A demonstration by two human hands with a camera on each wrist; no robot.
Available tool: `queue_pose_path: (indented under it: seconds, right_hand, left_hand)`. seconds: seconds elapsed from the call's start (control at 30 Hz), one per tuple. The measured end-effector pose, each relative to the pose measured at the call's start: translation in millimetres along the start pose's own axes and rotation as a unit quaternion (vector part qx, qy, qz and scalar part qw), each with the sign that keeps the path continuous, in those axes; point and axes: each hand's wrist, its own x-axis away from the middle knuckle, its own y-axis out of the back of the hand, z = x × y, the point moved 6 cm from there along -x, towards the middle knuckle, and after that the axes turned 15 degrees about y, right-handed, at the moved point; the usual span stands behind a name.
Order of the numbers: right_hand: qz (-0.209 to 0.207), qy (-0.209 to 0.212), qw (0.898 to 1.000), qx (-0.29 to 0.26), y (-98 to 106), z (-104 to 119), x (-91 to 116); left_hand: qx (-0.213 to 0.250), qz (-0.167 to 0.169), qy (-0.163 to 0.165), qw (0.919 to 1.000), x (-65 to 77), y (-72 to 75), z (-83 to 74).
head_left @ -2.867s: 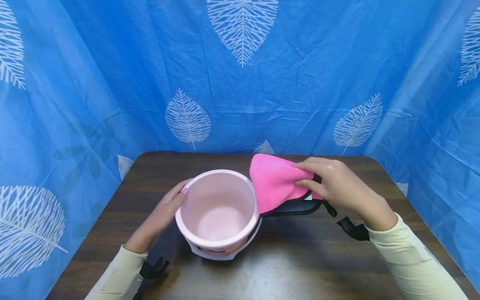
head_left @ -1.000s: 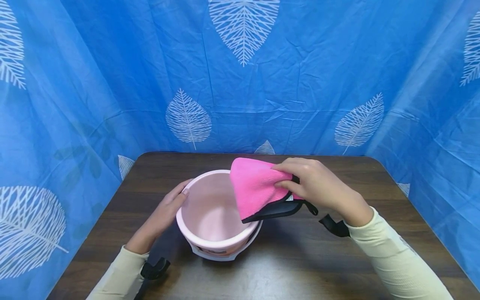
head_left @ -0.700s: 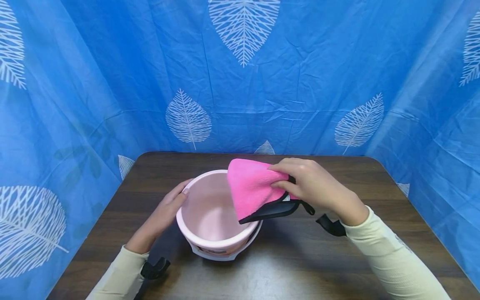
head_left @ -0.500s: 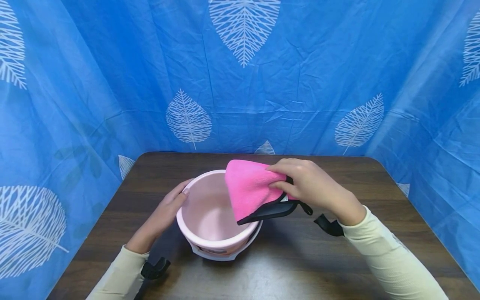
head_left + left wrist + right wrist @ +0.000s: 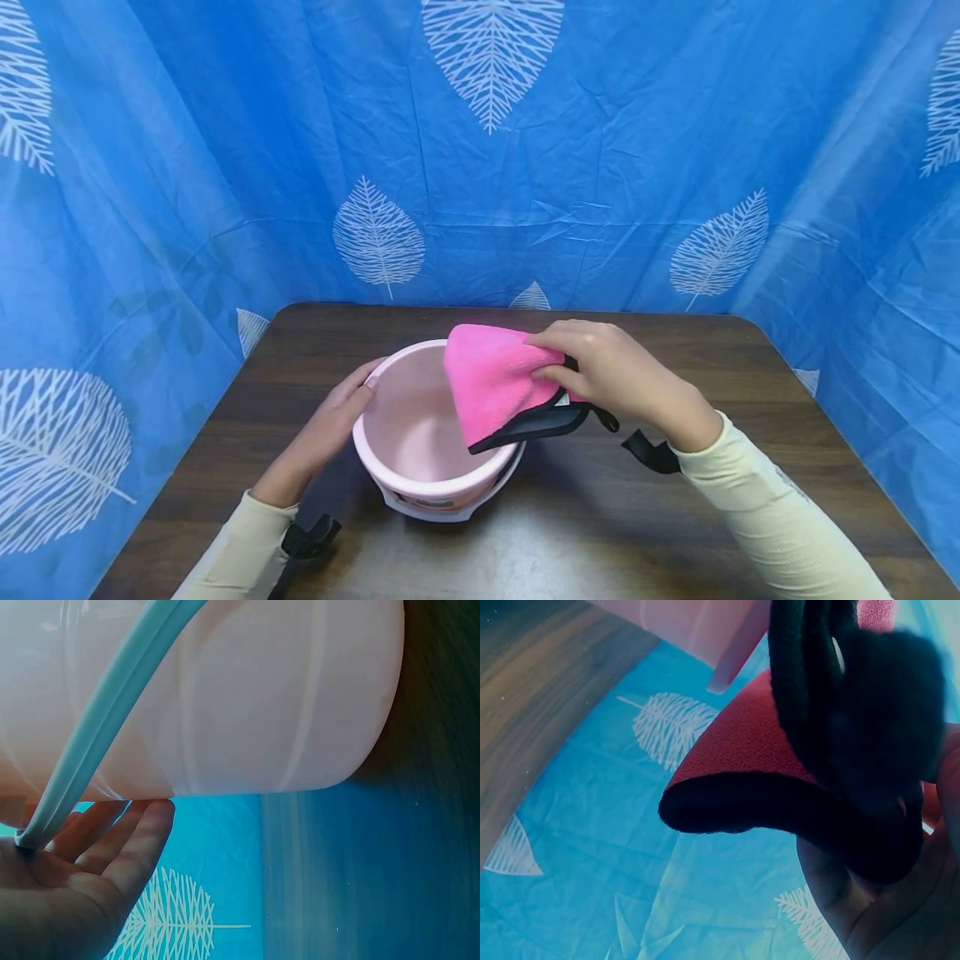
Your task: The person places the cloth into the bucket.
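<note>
A pale pink bucket (image 5: 420,417) stands upright on the table, its mouth tilted into view. My left hand (image 5: 337,414) holds its left rim, thumb over the edge and fingers along the outer wall. The left wrist view shows those fingers (image 5: 142,832) against the bucket's side, beside its pale handle (image 5: 105,712). In my right hand (image 5: 600,367) is a folded bright pink cloth (image 5: 495,375) with black edging, pinched between thumb and fingers. The cloth's left part hangs over the right side of the bucket's mouth. In the right wrist view dark folds hide part of the right hand (image 5: 900,907).
The dark wooden table (image 5: 637,533) carries the bucket left of its middle. Blue curtains (image 5: 600,167) with white leaf prints hang behind the table and at both sides. A black strap (image 5: 651,452) shows at the right wrist and another black strap (image 5: 309,537) at the left.
My right hand has carried the cloth leftward, from beside the bucket to over its right rim, slowing and dipping slightly lately. My left hand and the bucket have stayed put.
</note>
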Motion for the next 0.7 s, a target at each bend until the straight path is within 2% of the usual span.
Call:
queue_pose_path:
  seconds: [0.4, 0.7]
  right_hand:
    - [0.008, 0.005, 1.0, 0.004, -8, 5, -6]
    - [0.019, 0.007, 1.0, 0.004, -16, 7, -9]
  left_hand:
    - [-0.001, 0.001, 0.005, 1.0, 0.7, -1.8, 0.6]
    - [-0.008, -0.006, -0.004, 0.9999, 0.9, -2.5, -0.7]
